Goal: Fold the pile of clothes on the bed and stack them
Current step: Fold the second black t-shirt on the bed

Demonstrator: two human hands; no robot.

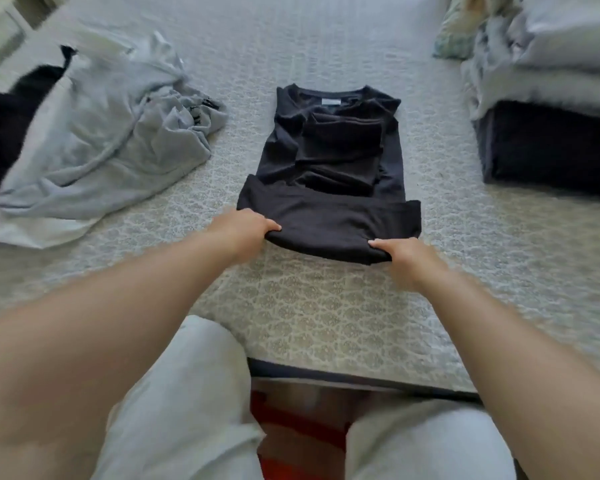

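From the head camera, a black cotton T-shirt, sleeves folded in and bottom hem doubled up, lay in the middle of the pale patterned bedspread, with a crumpled heap of light grey clothes at the left and a stack of folded garments at the right. Both arms reached forward: the left hand pinched the left end of the doubled hem, and the right hand pinched the right end.

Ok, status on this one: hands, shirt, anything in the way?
Left hand and right hand both grip black shirt at near fold. Sleeves tucked in, bottom half-folded. Grey pile off left, clear.
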